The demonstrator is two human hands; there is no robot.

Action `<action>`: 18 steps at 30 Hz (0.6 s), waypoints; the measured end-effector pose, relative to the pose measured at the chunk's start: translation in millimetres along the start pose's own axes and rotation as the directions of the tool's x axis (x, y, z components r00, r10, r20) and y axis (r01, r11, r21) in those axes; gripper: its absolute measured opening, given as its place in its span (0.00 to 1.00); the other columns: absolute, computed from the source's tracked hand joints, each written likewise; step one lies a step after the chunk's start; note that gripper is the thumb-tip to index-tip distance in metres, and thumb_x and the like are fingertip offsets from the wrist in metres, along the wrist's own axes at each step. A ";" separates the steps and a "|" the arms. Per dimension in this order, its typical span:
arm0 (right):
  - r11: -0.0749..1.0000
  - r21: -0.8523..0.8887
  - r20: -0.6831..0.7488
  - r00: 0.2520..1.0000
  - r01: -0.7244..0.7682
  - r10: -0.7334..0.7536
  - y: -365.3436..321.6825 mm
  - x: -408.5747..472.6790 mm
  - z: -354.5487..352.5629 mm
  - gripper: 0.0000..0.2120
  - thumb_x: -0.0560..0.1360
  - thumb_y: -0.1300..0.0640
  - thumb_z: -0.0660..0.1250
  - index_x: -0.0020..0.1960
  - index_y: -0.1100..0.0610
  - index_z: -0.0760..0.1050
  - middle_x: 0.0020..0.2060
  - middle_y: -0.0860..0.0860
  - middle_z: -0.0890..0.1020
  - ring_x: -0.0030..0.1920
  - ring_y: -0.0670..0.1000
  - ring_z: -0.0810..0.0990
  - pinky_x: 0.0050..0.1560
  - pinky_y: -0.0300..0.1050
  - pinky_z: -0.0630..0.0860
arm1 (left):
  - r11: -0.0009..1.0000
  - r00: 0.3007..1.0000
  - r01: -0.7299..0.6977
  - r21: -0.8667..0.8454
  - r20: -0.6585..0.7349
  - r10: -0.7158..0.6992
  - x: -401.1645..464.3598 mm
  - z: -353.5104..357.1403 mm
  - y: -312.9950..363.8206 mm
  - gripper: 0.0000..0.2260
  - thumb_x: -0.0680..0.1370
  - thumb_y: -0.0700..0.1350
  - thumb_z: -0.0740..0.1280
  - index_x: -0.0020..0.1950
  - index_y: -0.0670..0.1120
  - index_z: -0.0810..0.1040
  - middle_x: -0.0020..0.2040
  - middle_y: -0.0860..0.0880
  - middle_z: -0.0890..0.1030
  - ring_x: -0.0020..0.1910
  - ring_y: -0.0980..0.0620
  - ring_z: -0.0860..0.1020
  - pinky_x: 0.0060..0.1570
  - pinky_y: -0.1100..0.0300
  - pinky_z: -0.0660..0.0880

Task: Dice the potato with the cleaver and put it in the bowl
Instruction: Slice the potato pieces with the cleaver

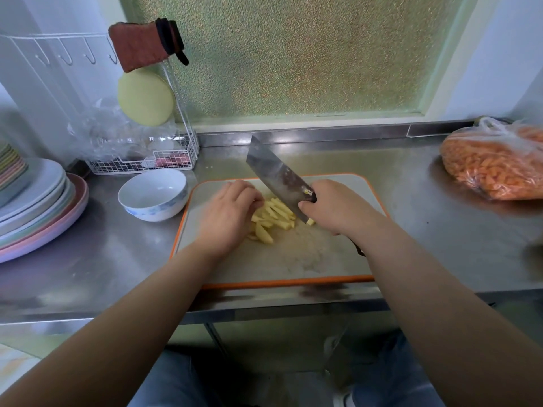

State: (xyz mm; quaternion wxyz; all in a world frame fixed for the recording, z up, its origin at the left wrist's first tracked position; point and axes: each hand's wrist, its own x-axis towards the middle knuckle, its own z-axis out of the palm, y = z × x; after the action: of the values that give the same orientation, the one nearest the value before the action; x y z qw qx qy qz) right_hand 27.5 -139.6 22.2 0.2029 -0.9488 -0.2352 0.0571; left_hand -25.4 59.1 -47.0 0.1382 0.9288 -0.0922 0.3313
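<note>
1. Landmark for everything here is the cutting board (pixel 293 259), grey with an orange rim, sitting on the steel counter (pixel 426 218).
2. The potato (pixel 271 220) is on the board, roughly in the middle toward its far half, already cut into long yellow sticks lying in a loose pile. One little piece sits at the right end of the pile, right by the blade's heel.
3. Right hand (pixel 338 210) is over the board's right half, fingers wrapped around the handle of the cleaver (pixel 279 177). Blade is tilted, tip pointing up and away toward the far left of the board, heel end down at the potato sticks.
4. Left hand (pixel 227 215) is over the board's left half, fingers curled down onto the left end of the potato pile, holding it in place. Can't really see the fingertips, they're tucked under.
5. The bowl (pixel 152 195), white with blue pattern, stands on the counter just off the board's far-left corner. Nothing visible inside it.
6. Further left of the board: a stack of plates (pixel 38 212) in pastel colours.
7. Behind the bowl, past the board's far-left corner, a white wire rack (pixel 164 163) with a reddish cloth (pixel 138 45) draped on top.
8. Off to the right of the board, well apart, a plastic bag of something orange (pixel 496 165).
</note>
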 end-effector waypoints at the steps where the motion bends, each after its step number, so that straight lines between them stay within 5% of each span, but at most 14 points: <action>1: 1.000 -0.001 0.008 1.000 0.003 -0.003 -1.4 -0.2 0.7 0.10 0.77 0.55 0.61 0.37 0.54 0.68 0.29 0.50 0.72 0.29 0.53 0.72 0.32 0.43 0.68 | 1.000 1.000 0.014 0.015 0.011 -0.015 -1.5 -4.4 -1.9 0.08 0.77 0.45 0.61 0.47 0.44 0.78 0.46 0.46 0.77 0.45 0.44 0.75 0.46 0.53 0.71; 7: 1.000 0.015 0.043 0.999 0.014 -0.015 -14.8 -1.6 6.3 0.07 0.77 0.54 0.60 0.43 0.57 0.72 0.31 0.53 0.74 0.27 0.55 0.74 0.31 0.44 0.72 | 1.000 0.969 -0.022 0.011 0.247 0.019 -27.7 -16.5 -13.2 0.12 0.75 0.50 0.59 0.49 0.49 0.81 0.48 0.51 0.79 0.44 0.48 0.79 0.41 0.58 0.75; 15: 0.995 -0.104 0.087 0.996 -0.006 0.015 -23.0 -6.8 9.3 0.07 0.78 0.56 0.58 0.45 0.59 0.70 0.33 0.55 0.75 0.24 0.54 0.74 0.26 0.39 0.68 | 0.982 0.985 0.103 -0.158 0.157 -0.078 -33.3 -15.3 -13.3 0.12 0.77 0.51 0.61 0.50 0.48 0.82 0.49 0.53 0.81 0.47 0.53 0.79 0.48 0.57 0.75; 18: 0.995 -0.101 0.077 0.997 -0.009 0.017 -23.1 -6.1 9.8 0.06 0.77 0.56 0.59 0.44 0.58 0.69 0.34 0.55 0.73 0.25 0.51 0.69 0.26 0.38 0.64 | 0.992 0.981 0.000 -0.126 0.191 0.025 -29.6 -13.3 -11.4 0.10 0.77 0.49 0.62 0.50 0.48 0.81 0.51 0.52 0.80 0.48 0.51 0.79 0.47 0.56 0.76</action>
State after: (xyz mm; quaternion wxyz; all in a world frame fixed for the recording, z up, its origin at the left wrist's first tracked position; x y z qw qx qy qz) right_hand 10.3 -120.3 22.8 0.1450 -0.9564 -0.2393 0.0836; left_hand -52.9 76.5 -58.4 0.1846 0.9453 -0.1315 0.2348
